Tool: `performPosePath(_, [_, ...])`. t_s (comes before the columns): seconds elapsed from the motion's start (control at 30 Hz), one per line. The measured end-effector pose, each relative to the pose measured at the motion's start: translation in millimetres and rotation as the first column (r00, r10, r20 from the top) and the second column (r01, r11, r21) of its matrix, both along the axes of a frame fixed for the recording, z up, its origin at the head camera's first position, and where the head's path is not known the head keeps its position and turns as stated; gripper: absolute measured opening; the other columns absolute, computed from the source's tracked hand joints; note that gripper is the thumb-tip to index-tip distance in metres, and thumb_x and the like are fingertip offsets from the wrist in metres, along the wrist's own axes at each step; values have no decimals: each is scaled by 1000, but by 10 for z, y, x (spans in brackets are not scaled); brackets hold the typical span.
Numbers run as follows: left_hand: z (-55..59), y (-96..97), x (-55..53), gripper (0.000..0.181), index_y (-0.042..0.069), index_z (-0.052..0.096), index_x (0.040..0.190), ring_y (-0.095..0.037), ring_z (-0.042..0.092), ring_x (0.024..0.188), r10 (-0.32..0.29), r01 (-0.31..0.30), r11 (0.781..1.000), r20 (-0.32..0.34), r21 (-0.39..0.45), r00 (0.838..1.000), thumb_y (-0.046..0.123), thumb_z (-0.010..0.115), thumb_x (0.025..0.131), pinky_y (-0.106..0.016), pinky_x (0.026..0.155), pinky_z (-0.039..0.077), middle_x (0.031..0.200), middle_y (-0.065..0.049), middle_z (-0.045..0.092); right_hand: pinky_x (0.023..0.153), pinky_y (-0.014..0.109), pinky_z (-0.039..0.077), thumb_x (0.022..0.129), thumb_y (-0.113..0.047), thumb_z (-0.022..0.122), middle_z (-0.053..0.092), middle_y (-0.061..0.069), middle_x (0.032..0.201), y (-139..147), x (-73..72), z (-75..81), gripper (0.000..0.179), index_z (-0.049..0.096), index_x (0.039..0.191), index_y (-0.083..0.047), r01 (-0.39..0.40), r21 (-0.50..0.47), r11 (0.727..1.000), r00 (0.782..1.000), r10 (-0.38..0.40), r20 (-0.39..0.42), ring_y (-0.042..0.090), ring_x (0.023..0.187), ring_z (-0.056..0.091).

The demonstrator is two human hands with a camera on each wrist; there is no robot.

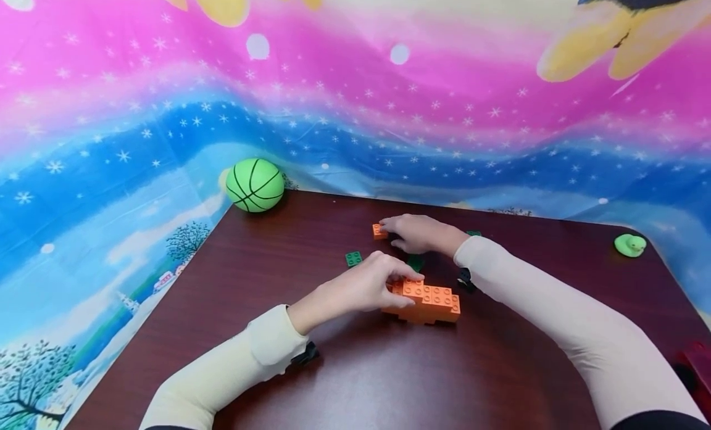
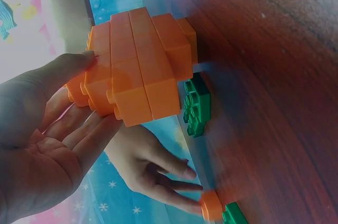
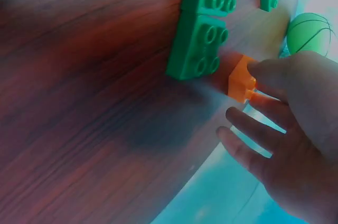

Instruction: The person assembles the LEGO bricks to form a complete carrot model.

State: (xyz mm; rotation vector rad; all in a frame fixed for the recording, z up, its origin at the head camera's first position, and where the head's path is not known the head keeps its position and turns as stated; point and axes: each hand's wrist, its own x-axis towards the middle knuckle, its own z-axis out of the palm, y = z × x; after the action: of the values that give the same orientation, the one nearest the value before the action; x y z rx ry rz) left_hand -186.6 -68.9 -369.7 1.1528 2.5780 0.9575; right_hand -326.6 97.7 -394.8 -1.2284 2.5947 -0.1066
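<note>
A stepped structure of joined orange toy bricks (image 1: pixel 430 300) sits at mid-table. My left hand (image 1: pixel 371 283) grips its left end, with the thumb on the near side and the fingers over the far side. In the left wrist view, thumb and fingers hold the orange structure (image 2: pixel 140 65) on its studded side. Farther back, my right hand (image 1: pixel 419 232) has thumb and forefinger on a small orange brick (image 3: pixel 242 80), seemingly pinching it. The other right fingers are spread apart. Green bricks (image 3: pixel 193 47) lie near the right hand, partly hidden by the hands in the head view.
One green brick (image 1: pixel 353 258) lies left of the hands, and another (image 1: pixel 474 233) shows partly behind the right forearm. A green ball (image 1: pixel 255 185) sits at the back left corner. A green toy duck (image 1: pixel 630 245) stands at the far right. Patterned cloth (image 1: pixel 355 140) hangs behind the table.
</note>
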Motion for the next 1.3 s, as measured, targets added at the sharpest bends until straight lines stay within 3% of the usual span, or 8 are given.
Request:
performPosePath(0.17, [10, 0, -6, 38, 12, 75, 126, -8, 64, 90, 11, -11, 1000, 15, 2, 1000, 19, 81, 89, -17, 77, 50, 123, -3, 76, 90, 44, 58, 98, -17, 71, 70, 10, 121, 207, -7, 18, 20, 72, 115, -9, 2, -27, 1000, 990, -5, -138, 24, 103, 68])
performPosePath(0.37, [2, 16, 3, 38, 13, 75, 127, -12, 56, 78, 10, -10, 1000, 43, 1, 999, 19, 81, 89, -17, 66, 43, 122, -3, 76, 73, 35, 55, 94, -20, 76, 74, 3, 95, 547, -3, -45, 10, 74, 99, -12, 42, -72, 997, 987, -53, -149, 13, 77, 64])
performPosePath(0.53, [-11, 4, 13, 40, 14, 74, 128, -7, 61, 85, 12, -11, 1000, 52, -2, 999, 21, 81, 90, -16, 70, 47, 124, -2, 76, 64, 29, 45, 91, -15, 79, 66, -4, 77, 723, 129, -144, 12, 69, 84, -15, 55, -148, 987, 988, -75, -135, 9, 64, 51])
performPosePath(0.67, [-26, -6, 5, 40, 14, 74, 128, -4, 63, 90, 17, -18, 1000, 54, 4, 998, 21, 82, 89, -16, 74, 51, 123, -1, 76, 63, 28, 44, 90, -15, 80, 65, -4, 76, 821, 238, -196, 14, 68, 84, -16, 95, -211, 973, 984, -123, -126, 9, 64, 49])
performPosePath(0.8, [-28, 7, -10, 39, 14, 74, 127, -3, 64, 92, 17, -17, 1000, 58, 11, 998, 19, 82, 89, -19, 77, 55, 122, -2, 76, 67, 31, 53, 88, -16, 82, 74, -2, 87, 937, 334, -156, 9, 74, 92, -14, 111, -280, 953, 981, -150, -121, 10, 72, 61])
performPosePath(0.9, [-16, 13, -20, 39, 14, 75, 127, -4, 64, 89, 14, -15, 1000, 54, 14, 998, 19, 82, 89, -19, 75, 54, 122, -3, 77, 76, 36, 60, 86, -17, 83, 79, 2, 96, 1002, 432, -29, 15, 80, 100, -12, 88, -341, 936, 980, -143, -139, 14, 84, 72])
performPosePath(1.03, [-15, 14, -29, 39, 13, 75, 126, -5, 62, 85, 19, -20, 1000, 45, 22, 999, 19, 82, 88, -17, 71, 51, 120, -3, 77, 82, 39, 62, 85, -17, 84, 80, 4, 103, 1056, 636, 211, 18, 82, 103, -12, 63, -398, 915, 976, -140, -167, 19, 95, 76])
performPosePath(1.3, [-38, 4, -19, 39, 12, 75, 126, -6, 60, 79, -1, 0, 1000, 47, 14, 999, 20, 82, 89, -15, 65, 49, 116, -2, 78, 69, 26, 59, 81, -15, 88, 78, 0, 103, 1131, 1167, 534, 14, 82, 93, -19, 15, -514, 858, 972, -133, -194, 11, 86, 72])
